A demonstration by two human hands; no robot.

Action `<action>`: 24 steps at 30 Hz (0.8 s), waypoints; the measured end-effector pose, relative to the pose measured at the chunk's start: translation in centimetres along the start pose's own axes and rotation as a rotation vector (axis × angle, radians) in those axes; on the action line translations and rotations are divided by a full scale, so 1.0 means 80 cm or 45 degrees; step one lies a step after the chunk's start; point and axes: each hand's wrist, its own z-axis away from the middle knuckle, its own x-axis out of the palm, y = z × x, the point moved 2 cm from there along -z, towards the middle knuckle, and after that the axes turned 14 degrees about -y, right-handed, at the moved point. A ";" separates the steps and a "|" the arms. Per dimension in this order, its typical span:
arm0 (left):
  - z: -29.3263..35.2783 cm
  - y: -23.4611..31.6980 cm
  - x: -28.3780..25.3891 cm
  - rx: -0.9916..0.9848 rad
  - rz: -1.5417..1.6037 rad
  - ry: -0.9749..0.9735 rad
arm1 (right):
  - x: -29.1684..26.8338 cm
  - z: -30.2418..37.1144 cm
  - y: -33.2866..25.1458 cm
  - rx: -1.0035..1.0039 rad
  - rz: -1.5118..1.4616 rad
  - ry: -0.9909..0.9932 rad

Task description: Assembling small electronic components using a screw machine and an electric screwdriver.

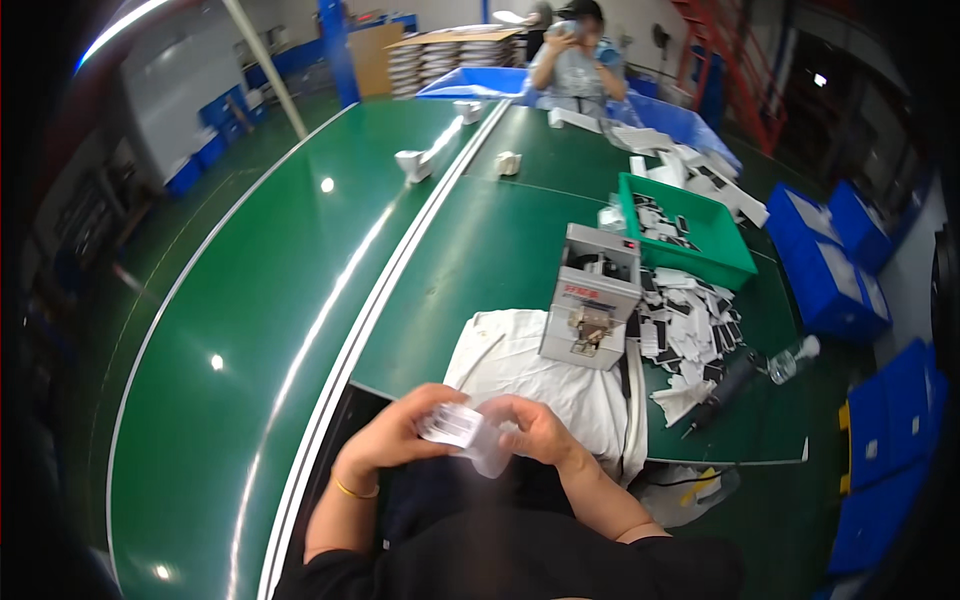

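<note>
Close to my body, my left hand (398,428) is closed around a small white bundle (452,424) with dark printed lines on its face. A translucent plastic bag (487,455) hangs at the bundle's right side. My right hand (537,430) pinches the bag, its fingers curled inward. Whether the bundle sits inside the bag or beside it, I cannot tell. Just beyond my hands lies a white cloth (510,350), and a grey metal machine (592,300) stands at its far right.
Right of the machine are a heap of white and black pieces (690,325), a green bin (735,255), a dark electric screwdriver (722,390) and a clear bottle (790,362). White bundles (413,163) sit on the green conveyor belt (260,300) at left. Another person (580,65) stands across the table.
</note>
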 end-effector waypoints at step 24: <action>-0.130 -0.039 0.102 0.173 0.603 0.081 | -0.005 0.095 -0.065 -0.055 0.974 0.623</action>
